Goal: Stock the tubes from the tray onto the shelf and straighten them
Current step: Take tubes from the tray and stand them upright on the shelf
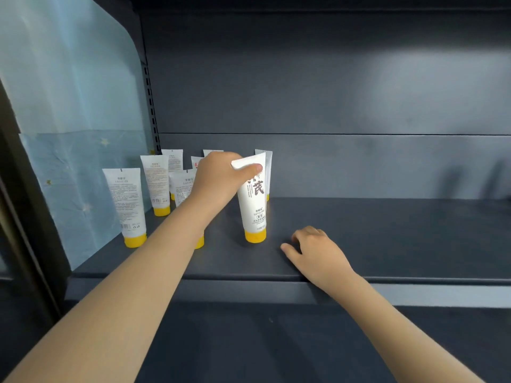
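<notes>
In the head view, your left hand [218,178] pinches the crimped top of a tube [253,208], thumb in front. The tube stands cap-down on the shelf [387,230], right of the other tubes [125,200], likely so you can square it up. Your right hand [315,250] rests on the shelf nearby, fingers loosely curled and holding nothing, probably as a brace. The tray is out of view.

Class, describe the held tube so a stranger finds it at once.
On the dark grey shelf, white tubes stand on yellow caps at the left. The held tube stands at the group's front right, its top pinched by the left hand. Only it shows large dark characters.
</notes>
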`<state>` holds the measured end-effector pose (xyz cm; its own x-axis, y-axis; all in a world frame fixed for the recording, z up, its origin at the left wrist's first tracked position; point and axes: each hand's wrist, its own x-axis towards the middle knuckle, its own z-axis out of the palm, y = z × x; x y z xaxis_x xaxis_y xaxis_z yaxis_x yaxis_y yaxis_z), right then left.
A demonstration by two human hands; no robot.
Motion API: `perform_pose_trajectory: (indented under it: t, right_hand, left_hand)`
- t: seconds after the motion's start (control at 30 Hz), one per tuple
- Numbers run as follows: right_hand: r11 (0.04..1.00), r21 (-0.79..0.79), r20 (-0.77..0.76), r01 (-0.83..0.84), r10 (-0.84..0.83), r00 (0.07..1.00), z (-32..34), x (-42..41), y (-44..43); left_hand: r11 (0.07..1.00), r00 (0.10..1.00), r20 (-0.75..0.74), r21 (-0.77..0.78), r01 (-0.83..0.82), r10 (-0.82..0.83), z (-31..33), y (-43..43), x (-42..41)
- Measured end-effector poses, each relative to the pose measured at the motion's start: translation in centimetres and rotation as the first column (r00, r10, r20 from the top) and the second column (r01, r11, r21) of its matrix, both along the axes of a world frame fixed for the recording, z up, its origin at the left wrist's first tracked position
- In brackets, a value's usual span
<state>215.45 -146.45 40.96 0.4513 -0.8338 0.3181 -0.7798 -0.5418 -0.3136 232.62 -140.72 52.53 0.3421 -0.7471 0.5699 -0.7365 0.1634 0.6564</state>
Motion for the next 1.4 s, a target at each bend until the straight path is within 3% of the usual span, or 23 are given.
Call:
perform_pose_trajectory:
  t: [0.23,0.43,0.6,0.93,1.4]
  right_hand:
    - [0.999,-0.016,0.028,0.043,-0.042,0.999,-0.7,-0.4,1.2]
    - [0.999,-0.019,0.035,0.047,-0.046,0.998,-0.6,-0.5,1.2]
    - [0.999,-0.013,0.038,0.053,-0.052,0.998,-0.6,-0.6,1.2]
    - [0.998,-0.003,0.045,0.06,-0.06,0.997,-0.7,-0.5,1.1]
    - [0.998,0.023,0.057,0.059,-0.06,0.997,-0.4,-0.6,1.2]
  left_hand:
    - [0.961,0.988,0.021,0.236,0.142,-0.152,-0.6,-0.1,0.3]
    - [0.997,1.0,0.022,0.079,0.015,-0.017,-2.5,-0.4,0.7]
    - [1.0,1.0,0.011,-0.015,0.001,-0.001,-3.6,-1.0,0.5]
    - [0.991,0.987,0.154,0.133,0.021,-0.042,-2.6,-2.2,-0.2]
    - [0.987,0.996,-0.043,0.137,0.088,-0.082,-2.8,-2.4,0.1]
